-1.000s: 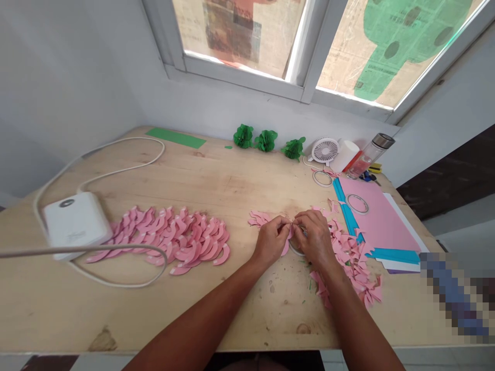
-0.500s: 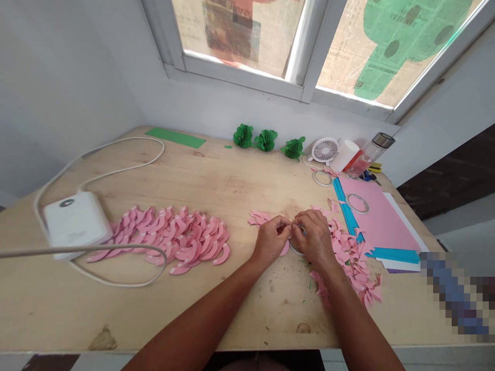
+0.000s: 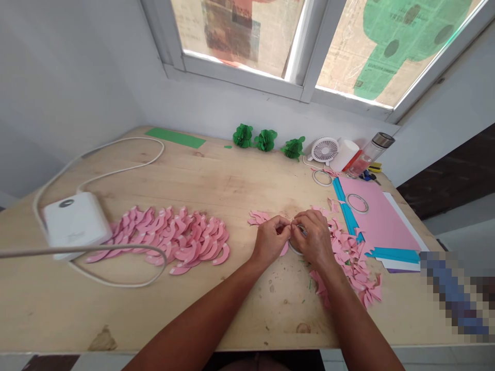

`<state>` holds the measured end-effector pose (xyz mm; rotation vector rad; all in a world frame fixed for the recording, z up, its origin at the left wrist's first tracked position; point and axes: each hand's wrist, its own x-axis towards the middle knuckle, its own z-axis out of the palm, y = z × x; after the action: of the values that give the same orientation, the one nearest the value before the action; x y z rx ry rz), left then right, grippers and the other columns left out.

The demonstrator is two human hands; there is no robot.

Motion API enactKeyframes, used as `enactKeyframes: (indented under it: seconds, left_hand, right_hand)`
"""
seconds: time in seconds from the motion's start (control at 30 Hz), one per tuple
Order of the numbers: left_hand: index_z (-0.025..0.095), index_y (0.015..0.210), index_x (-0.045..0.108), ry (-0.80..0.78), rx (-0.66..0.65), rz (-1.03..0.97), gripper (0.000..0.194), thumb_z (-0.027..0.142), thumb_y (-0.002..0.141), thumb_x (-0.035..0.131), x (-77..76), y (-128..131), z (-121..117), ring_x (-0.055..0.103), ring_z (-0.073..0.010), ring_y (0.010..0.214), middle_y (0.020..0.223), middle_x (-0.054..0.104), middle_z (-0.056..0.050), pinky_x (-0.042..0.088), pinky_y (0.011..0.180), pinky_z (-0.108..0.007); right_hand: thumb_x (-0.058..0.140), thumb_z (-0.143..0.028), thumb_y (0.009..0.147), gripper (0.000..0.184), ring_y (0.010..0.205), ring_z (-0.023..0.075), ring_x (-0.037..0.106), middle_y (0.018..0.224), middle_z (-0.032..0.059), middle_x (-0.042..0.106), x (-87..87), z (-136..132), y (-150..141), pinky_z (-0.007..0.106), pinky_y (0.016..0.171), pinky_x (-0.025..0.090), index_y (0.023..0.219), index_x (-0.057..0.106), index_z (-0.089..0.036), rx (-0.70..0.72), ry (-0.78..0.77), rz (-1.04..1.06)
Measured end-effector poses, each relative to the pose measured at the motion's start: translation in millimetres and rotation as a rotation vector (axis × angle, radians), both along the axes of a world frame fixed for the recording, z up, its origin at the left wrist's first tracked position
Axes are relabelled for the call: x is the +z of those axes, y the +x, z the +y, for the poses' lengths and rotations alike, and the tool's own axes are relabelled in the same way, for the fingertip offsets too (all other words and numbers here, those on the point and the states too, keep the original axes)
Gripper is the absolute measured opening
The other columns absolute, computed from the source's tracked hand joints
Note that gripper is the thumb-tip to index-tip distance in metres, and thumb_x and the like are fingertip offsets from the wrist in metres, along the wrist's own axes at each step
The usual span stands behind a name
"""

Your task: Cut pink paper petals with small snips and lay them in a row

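My left hand point(image 3: 271, 239) and my right hand point(image 3: 314, 238) meet fingertip to fingertip, both pinched closed. Whatever lies between the fingertips is too small and covered to make out. Partly under my right hand, a tape roll point(image 3: 295, 248) shows its pale rim. A pink paper piece point(image 3: 284, 249) peeks out beside my left hand. Just beyond that hand lies a small bunch of pink paper pieces point(image 3: 258, 218). Pink paper scraps point(image 3: 353, 265) are strewn along the right of my right forearm. Farther left, many curved pink paper strips point(image 3: 201, 239) overlap in rows, several with pale end patches.
A white power device point(image 3: 77, 224) with a looping cable point(image 3: 119, 281) occupies the left side. Green paper ornaments point(image 3: 265, 140), a small fan point(image 3: 325, 149) and a glass bottle point(image 3: 373, 154) stand along the back. At right lie pink sheets point(image 3: 382, 221) and blue strips point(image 3: 396, 254).
Both hands stay almost in place, with only a slight shift of the fingertips to the left. Nothing else has visibly moved.
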<state>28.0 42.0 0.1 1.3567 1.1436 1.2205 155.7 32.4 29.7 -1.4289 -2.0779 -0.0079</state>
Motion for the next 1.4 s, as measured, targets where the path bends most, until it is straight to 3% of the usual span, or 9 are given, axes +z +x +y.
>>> enactKeyframes:
  seconds: [0.53,0.83,1.07,1.4]
  left_hand:
    - [0.016,0.059,0.059,-0.051,0.063,-0.043,0.008,0.018,0.065,0.054,4.7,0,0,0.05,-0.0082,0.044,0.048,0.054,0.004,0.037,0.042,-0.017]
    - [0.014,0.066,0.057,-0.288,0.008,-0.295,0.01,0.024,0.065,0.059,11.6,0,-1,0.035,-0.0036,0.028,0.044,0.048,0.008,0.026,0.03,-0.016]
    - [0.013,0.068,0.058,-0.319,-0.021,-0.346,0.015,0.027,0.064,0.061,9.6,1,-1,0.037,-0.0033,0.029,0.045,0.048,0.007,0.027,0.029,-0.015]
    - [0.014,0.067,0.055,-0.292,-0.05,-0.321,0.017,0.03,0.067,0.06,10.1,0,-2,0.037,-0.0025,0.03,0.05,0.047,0.007,0.028,0.03,-0.015]
  right_hand:
    - [0.051,-0.019,0.079,0.008,0.085,0.0218,0.05,0.081,0.0048,0.063,-1.8,0,1,0.035,0.078,0.036,0.076,0.059,-0.019,-0.148,-0.015,0.056]
    - [0.052,-0.025,0.079,0.009,0.085,0.0198,0.054,0.083,0.0037,0.064,-3.5,2,4,0.033,0.077,0.041,0.08,0.06,-0.021,-0.04,-0.201,0.292]
    - [0.053,-0.029,0.077,0.01,0.078,0.0188,0.056,0.08,0.0028,0.062,-9.6,1,3,0.031,0.066,0.046,0.078,0.06,-0.022,-0.077,-0.277,0.426]
    - [0.049,-0.028,0.079,0.014,0.07,0.0176,0.056,0.074,0.0032,0.06,-9.3,2,3,0.028,0.059,0.046,0.074,0.059,-0.02,-0.062,-0.27,0.45]
